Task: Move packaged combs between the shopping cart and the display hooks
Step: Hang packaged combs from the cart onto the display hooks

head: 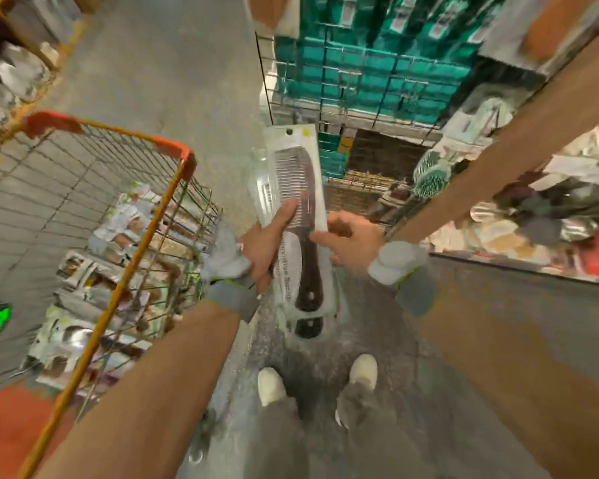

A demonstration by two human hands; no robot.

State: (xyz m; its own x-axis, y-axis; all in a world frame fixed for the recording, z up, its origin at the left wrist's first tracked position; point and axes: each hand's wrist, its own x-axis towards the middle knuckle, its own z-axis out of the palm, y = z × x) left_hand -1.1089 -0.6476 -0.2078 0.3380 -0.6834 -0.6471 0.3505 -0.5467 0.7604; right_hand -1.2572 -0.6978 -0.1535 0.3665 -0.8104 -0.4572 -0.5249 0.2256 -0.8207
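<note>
A dark handled comb in a clear and white package (300,188) is held upright in the middle of the view. My left hand (268,242) grips the package, thumb across its front, with at least one more packaged comb behind it. My right hand (348,236) is beside the package's right edge with fingers loosely curled, and I cannot tell whether its fingertips touch it. The orange-framed wire shopping cart (142,236) stands at the left with several packaged goods inside. The wire display grid with hooks (353,108) rises ahead on the right.
Teal packages (377,63) hang on the grid. Brushes and other packaged goods (519,202) fill the shelf at the right. Grey concrete aisle floor (173,74) runs ahead between cart and display. My feet in white shoes (319,378) stand below.
</note>
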